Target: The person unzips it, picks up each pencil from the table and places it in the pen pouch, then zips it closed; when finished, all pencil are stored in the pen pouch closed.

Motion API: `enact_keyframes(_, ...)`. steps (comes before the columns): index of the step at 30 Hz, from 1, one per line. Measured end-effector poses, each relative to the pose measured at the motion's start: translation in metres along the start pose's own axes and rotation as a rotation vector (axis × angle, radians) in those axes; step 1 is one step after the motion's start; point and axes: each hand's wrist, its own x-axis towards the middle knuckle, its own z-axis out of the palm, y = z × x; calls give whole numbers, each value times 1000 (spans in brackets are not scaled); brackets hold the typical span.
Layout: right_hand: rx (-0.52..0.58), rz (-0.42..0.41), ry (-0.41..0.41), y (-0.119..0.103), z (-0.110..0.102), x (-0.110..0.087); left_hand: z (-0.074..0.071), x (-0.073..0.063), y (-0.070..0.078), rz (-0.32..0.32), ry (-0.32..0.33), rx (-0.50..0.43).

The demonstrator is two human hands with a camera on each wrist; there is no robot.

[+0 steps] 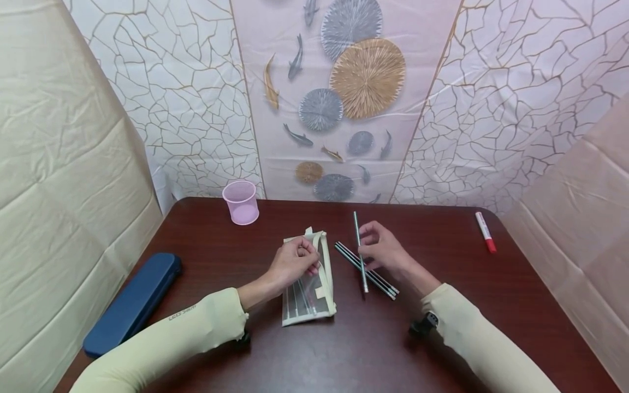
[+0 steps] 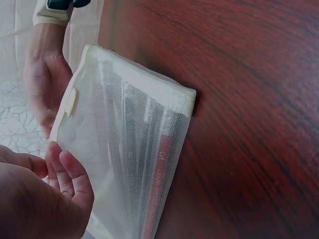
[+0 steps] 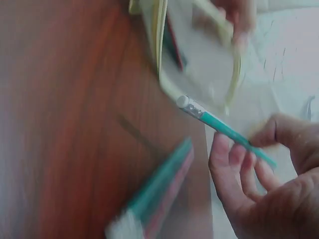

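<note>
Cream sleeves (image 1: 162, 338) are stretched over the dark bench (image 1: 344, 360). In the middle, the rim of the mesh pouch (image 1: 300, 303) is pinched by the left grip (image 1: 293, 261). Beside it, a pencil (image 3: 219, 125) is clamped lightly by the right grip (image 1: 385, 251), above the loose pencils (image 3: 157, 179). Were the rim let sag, the pencil might be snagged; were the pinch loosened, it could be dropped.
</note>
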Motion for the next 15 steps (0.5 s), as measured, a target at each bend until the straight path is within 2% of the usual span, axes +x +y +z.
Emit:
enact_keyframes(7, 222, 10, 83, -7, 43, -3, 2, 4, 0, 9, 6, -11)
enact_keyframes(11, 258, 25, 82, -4, 61, -2, 3, 4, 1, 9, 8, -16)
enact_keyframes(15, 257, 59, 37, 2, 70, -4, 4, 3, 2, 17, 8, -20)
